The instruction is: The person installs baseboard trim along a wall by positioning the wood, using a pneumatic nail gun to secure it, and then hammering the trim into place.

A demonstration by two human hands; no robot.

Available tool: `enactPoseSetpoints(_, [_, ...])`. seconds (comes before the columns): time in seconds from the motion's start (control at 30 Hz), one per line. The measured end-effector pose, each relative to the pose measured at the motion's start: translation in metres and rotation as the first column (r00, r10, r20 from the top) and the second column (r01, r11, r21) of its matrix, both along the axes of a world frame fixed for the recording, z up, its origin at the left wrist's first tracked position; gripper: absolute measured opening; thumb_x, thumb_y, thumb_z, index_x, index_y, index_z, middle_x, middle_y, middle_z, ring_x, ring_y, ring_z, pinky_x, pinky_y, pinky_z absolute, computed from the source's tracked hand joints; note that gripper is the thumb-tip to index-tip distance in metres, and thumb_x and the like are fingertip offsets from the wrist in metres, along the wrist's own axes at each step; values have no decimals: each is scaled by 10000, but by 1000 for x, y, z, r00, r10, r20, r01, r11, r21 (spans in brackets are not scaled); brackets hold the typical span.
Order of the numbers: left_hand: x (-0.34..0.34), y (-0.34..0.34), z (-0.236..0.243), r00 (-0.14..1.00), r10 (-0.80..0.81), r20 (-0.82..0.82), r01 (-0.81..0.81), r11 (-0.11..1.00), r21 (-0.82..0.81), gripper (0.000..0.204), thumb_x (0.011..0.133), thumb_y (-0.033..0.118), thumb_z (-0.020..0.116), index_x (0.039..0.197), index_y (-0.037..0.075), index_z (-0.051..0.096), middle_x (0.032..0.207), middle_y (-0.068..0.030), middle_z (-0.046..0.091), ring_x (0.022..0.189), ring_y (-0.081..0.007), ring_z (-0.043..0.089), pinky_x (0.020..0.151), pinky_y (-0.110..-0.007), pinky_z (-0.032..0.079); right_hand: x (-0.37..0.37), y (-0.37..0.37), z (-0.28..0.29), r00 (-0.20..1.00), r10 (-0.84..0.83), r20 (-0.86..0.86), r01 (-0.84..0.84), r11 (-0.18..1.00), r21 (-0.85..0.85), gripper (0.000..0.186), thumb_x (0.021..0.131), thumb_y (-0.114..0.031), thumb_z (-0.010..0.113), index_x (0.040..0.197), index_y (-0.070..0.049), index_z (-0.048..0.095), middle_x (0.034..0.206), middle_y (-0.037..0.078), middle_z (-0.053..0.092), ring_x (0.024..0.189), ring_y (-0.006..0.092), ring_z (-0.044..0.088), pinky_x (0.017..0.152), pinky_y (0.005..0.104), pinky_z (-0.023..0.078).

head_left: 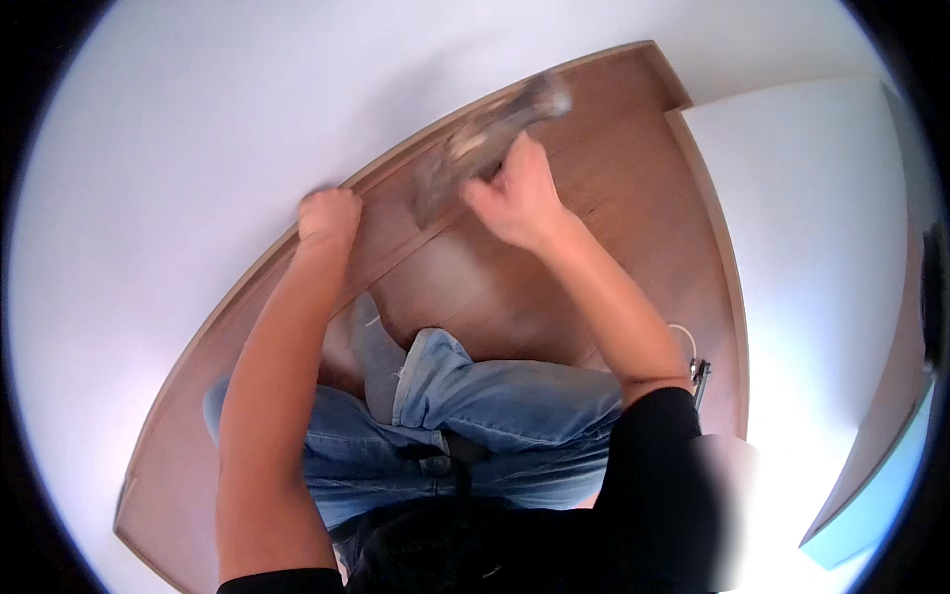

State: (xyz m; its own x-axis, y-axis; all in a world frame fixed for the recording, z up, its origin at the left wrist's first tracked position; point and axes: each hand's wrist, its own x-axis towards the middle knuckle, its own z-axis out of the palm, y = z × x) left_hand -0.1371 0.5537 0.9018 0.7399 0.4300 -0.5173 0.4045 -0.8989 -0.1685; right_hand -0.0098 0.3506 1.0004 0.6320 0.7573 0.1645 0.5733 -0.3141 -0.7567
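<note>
My right hand [519, 196] is closed on a long, mottled grey-brown thing [475, 148]. It is smeared by motion, so I cannot tell its kind; its far end looks rounded and paler. It slants over the wooden floor beside the far wall. My left hand [331, 215] is curled like a fist against the skirting board [391, 156] at the foot of that wall, left of the grey-brown thing. Its fingertips are hidden, and whatever they may hold does not show.
I sit cross-legged in blue jeans [515, 396] on the brown wooden floor [633, 218], a grey sock [376, 346] showing. White walls [247, 89] rise ahead and at the right. Near my right elbow lies a dark thing with a pale loop [701, 378]. A light-blue panel [871, 485] stands far right.
</note>
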Motion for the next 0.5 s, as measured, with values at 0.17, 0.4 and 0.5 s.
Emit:
enactPoseSetpoints(0.17, [6,-7,-2,998,-42,-47,43,999,20,227,977,121,601,1087,133,799,1184,-80,759,1097,-262,738,871,-389,615,10,-112,-41,998,-61,24,65,872,-485,485,906,-334,761,1203,-42,512,995,232,689,928,449,675,781,496,547])
enactPoseSetpoints(0.4, [-5,-2,2,999,-20,-42,23,997,70,235,990,128,582,1074,128,801,1167,-90,762,1071,-281,746,868,-401,622,48,-171,-92,972,-9,236,153,788,-597,532,953,-420,683,1290,-41,524,1220,223,661,1128,421,634,915,497,525])
enactPoseSetpoints(0.5, [-7,-1,-1,999,-11,-35,13,998,69,234,990,130,580,1070,125,800,1162,-99,762,1072,-286,745,866,-402,623,61,-177,-110,963,30,267,133,810,-571,513,946,-407,685,1276,-33,568,1211,184,641,1182,380,591,952,475,515])
